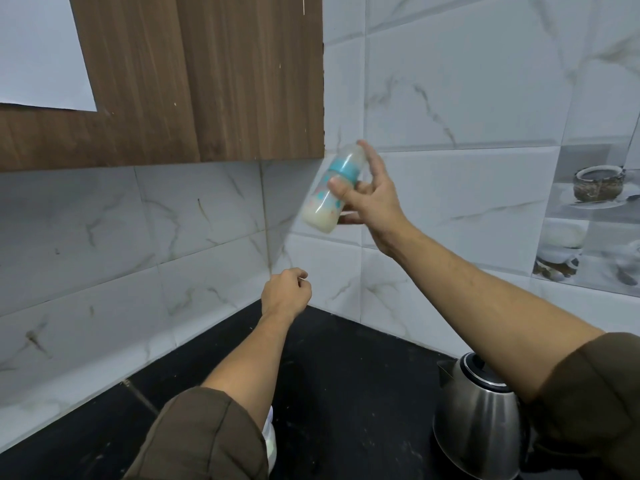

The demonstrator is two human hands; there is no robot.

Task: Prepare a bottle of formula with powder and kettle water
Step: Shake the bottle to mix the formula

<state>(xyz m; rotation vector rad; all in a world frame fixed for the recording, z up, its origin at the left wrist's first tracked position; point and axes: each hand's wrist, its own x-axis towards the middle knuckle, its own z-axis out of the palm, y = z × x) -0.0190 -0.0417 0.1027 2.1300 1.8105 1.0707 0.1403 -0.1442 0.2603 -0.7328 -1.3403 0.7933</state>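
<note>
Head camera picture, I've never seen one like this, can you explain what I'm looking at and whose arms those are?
The camera is worn on a person's head, so both arms are the wearer's own. The right hand holds up a baby bottle with a teal ring, tilted, with milky liquid inside; it looks blurred, perhaps from shaking. The left hand is a loose fist, holding nothing visible. Below is a black counter with a steel kettle under the right arm. A white object peeks from behind the left sleeve; I cannot identify it.

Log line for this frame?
phase: mixing | right hand: holds tilted teal-collared baby bottle, milky liquid inside | left hand: fisted, empty | steel kettle: on black counter
</note>
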